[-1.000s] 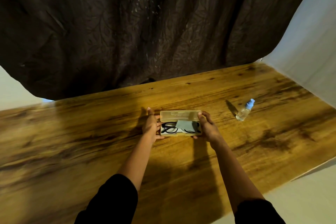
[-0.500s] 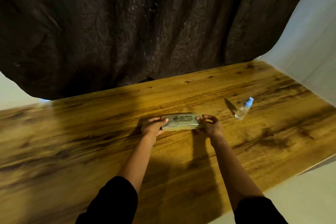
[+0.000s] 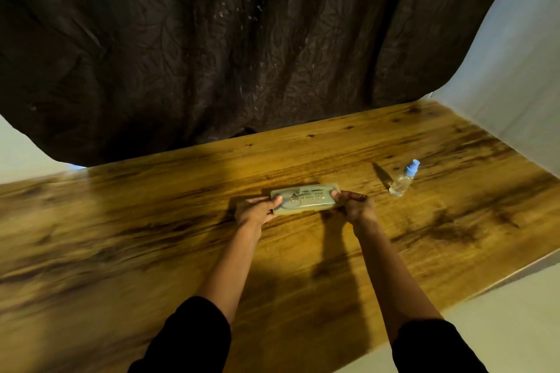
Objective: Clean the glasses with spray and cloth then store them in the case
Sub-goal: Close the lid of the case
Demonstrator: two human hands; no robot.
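Holding the case (image 3: 304, 198) at both ends, the two grips are at the middle of the wooden surface (image 3: 151, 236). The left grip (image 3: 254, 210) has its fingers curled round the left end, with the thumb on top of the lid. The right grip (image 3: 354, 204) pinches the right end, with one fingertip on the lid. The case is long and pale green, and its lid is down. It has gold writing on top. I cannot tell if it rests on the surface or is lifted a bit. A faint curved line shows through the lid near the left end, but I cannot tell what it is. The bottle (image 3: 403, 180) is clear with a blue cap. It stands to the right of the case, apart from it. Black sleeves (image 3: 194, 339) cover both upper arms. A dark curtain (image 3: 242, 39) hangs behind the surface.
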